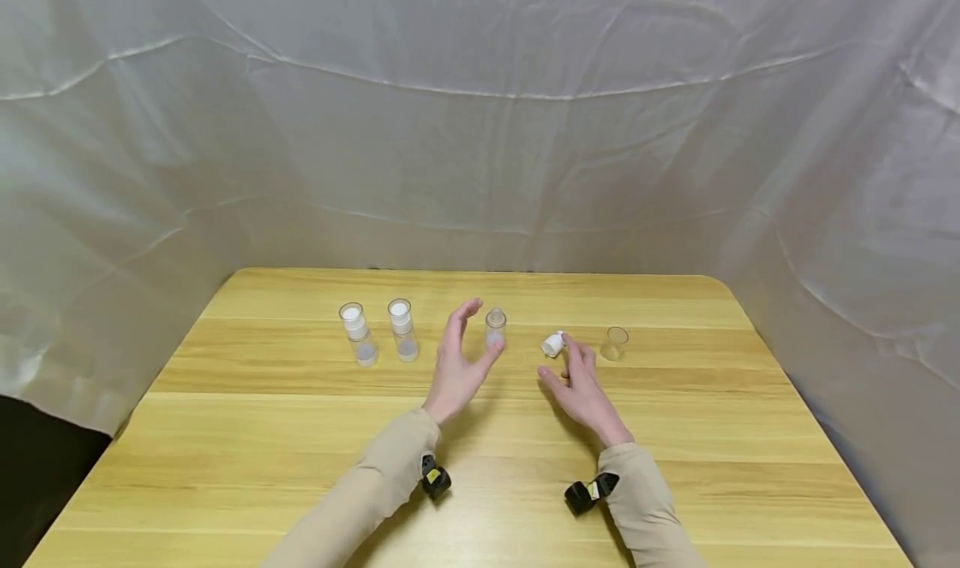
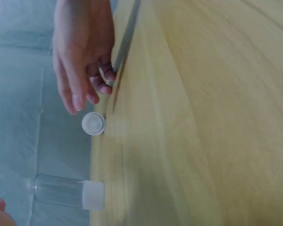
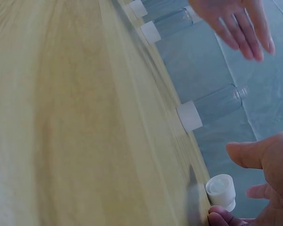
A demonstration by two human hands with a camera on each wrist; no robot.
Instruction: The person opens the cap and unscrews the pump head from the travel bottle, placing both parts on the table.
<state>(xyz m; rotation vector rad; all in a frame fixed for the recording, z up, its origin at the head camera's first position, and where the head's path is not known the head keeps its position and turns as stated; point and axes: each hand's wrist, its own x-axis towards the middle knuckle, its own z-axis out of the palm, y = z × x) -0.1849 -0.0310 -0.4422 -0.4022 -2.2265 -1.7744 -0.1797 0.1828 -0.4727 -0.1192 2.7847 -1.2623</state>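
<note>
A clear bottle [image 1: 495, 331] with a bare threaded neck and a white base stands upright near the table's middle. My left hand [image 1: 457, 376] is beside it, fingers and thumb spread apart, holding nothing. To the right, a white pump head [image 1: 552, 344] lies on its side. My right hand [image 1: 581, 389] reaches over to it, thumb and fingers parted on either side and fingertips right at its edge. In the right wrist view the pump head [image 3: 221, 190] shows between the thumb [image 3: 247, 155] and the lower fingers [image 3: 221, 216].
A clear cap [image 1: 615, 344] stands to the right of my right hand. On the left, two assembled bottles, one farther left [image 1: 358, 334] and one nearer the middle [image 1: 403, 331], stand upright with white tops. The wooden table [image 1: 480, 501] ends at a grey curtain [image 1: 480, 151].
</note>
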